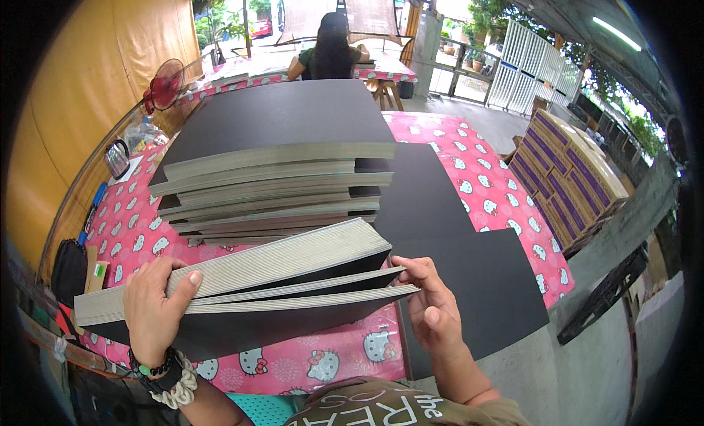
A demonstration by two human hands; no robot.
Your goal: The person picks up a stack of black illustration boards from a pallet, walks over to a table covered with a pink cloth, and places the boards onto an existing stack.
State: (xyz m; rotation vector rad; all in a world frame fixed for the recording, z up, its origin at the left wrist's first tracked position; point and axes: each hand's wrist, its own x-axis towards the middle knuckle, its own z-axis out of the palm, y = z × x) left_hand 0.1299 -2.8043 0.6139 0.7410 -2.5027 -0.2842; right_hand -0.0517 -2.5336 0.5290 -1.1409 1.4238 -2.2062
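Olive shirt cloth (365,393) shows nearest; ahead of it the left hand (154,305) clasps a thick bundle of black-faced boards (282,329), while the right hand (435,312), thumb apart, touches its fanned right corners with bent fingers. Beyond stands a taller board stack (271,158) on the pink tablecloth (490,178), beside flat black sheets (477,279).

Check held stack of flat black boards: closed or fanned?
Partly fanned: the gray-edged black board stack shows open gaps near the right hand.

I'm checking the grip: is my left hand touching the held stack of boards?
Touching. The head view shows the left hand's thumb lying over the pale edges of the held stack, with no gap between.
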